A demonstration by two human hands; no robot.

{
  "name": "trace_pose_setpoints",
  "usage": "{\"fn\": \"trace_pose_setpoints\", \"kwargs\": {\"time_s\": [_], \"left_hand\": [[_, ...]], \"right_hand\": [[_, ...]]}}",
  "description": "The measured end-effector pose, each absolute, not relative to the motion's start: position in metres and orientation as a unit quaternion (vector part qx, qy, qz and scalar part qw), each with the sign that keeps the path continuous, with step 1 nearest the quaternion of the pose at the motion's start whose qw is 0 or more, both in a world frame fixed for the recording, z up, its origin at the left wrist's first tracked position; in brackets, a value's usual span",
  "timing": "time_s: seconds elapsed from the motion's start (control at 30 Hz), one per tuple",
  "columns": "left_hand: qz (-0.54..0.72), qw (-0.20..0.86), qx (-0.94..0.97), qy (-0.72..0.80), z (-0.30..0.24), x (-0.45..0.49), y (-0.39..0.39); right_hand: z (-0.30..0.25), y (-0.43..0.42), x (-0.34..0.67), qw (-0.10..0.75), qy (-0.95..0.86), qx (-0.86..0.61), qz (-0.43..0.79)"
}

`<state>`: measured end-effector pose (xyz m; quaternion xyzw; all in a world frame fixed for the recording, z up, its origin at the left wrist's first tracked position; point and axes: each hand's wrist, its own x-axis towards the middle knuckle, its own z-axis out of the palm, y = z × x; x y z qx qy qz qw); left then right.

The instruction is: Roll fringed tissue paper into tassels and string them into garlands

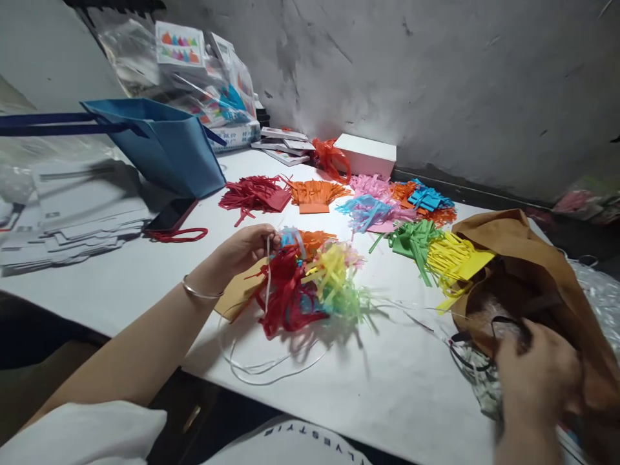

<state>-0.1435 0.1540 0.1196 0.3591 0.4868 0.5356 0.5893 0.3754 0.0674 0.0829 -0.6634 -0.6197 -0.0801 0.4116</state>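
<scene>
The left hand (254, 245) is above the near-middle of the white table (387, 394), its thumb and fingers pinched narrowly on a white string (268, 278). A cluster of fringed tassels hangs and spreads just below and to the right of those fingers: a dark red tassel (285, 290) at the left, a yellow tassel (333, 266) and a pale green tassel (351, 302) at the right, with orange and light blue strips at the far side. Loose white cord lies in loops on the near part of the table, and a tan sheet (238, 292) lies beside the left wrist, which wears a silver bangle (201, 294).

The right hand (540, 371) is at the near right, by the mouth of a brown bag (547, 252), its fingers curled close to a black loop (508, 320). Motion blur hides the grip, so I cannot tell whether it holds anything.

Beyond the cluster, a row of fringed bundles runs from the far middle toward the right: dark red (254, 196), orange, pink, blue, green, then yellow (453, 255) against the brown bag. At the far left stand a blue tote bag (162, 145) and paper stacks (87, 200), with a phone (170, 215) near them.
</scene>
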Motion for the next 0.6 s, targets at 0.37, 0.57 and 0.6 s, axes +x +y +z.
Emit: {"fn": "trace_pose_setpoints", "kwargs": {"time_s": [0.37,0.57,0.6], "left_hand": [[0.553,0.610,0.311,0.475,0.118,-0.147,0.119],[0.603,0.607,0.266,0.444,0.116,-0.163,0.123],[0.609,0.606,0.260,0.441,0.115,-0.167,0.125]], "right_hand": [[0.022,0.125,0.236,0.276,-0.763,-0.536,0.234],[0.041,0.134,0.262,0.347,-0.670,-0.525,0.393],[0.049,0.134,0.274,0.369,-0.649,-0.524,0.410]]}}
